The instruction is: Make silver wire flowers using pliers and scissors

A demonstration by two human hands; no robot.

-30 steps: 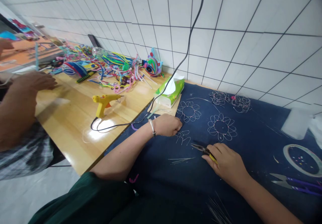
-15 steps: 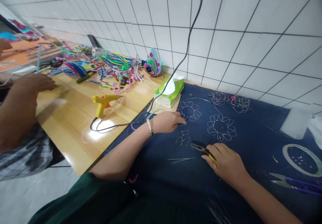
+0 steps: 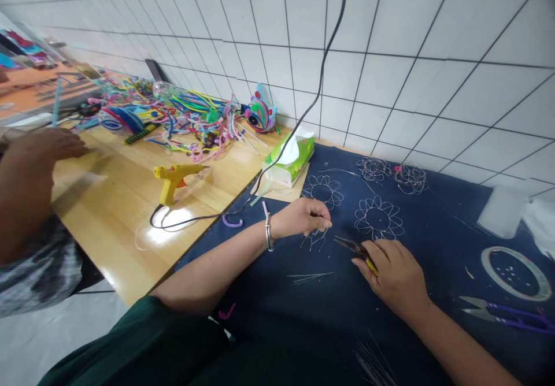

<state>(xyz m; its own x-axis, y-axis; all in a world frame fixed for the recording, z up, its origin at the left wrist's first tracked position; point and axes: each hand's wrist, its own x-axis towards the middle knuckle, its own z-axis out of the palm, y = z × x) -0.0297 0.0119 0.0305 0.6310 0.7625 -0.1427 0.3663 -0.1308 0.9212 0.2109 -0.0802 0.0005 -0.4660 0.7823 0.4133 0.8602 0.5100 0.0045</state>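
My left hand (image 3: 306, 217), with a bracelet at the wrist, is closed in a pinch above some small bent wire pieces (image 3: 315, 240); what its fingertips hold is too small to make out. The yellow-handled pliers (image 3: 356, 249) are gripped in my right hand (image 3: 392, 270), their jaws pointing left toward my left hand. Behind the hands, two flower-shaped wire rings lie on the dark blue cloth, one at the left (image 3: 333, 192) and one at the right (image 3: 378, 218). Several straight wires (image 3: 309, 277) rest nearer to me.
A yellow glue gun (image 3: 173, 178), coloured pipe cleaners (image 3: 195, 108) and another person's hand (image 3: 47, 143) are at the left. A green tissue pack (image 3: 288, 160) stands behind. Coiled wires (image 3: 410, 179) lie at the back, a tape roll (image 3: 488, 259) and purple scissors (image 3: 507, 312) at the right.
My left hand has moved slightly right and toward me, and its fingers have drawn into a pinch over the small bent wires. My right hand still grips the pliers.
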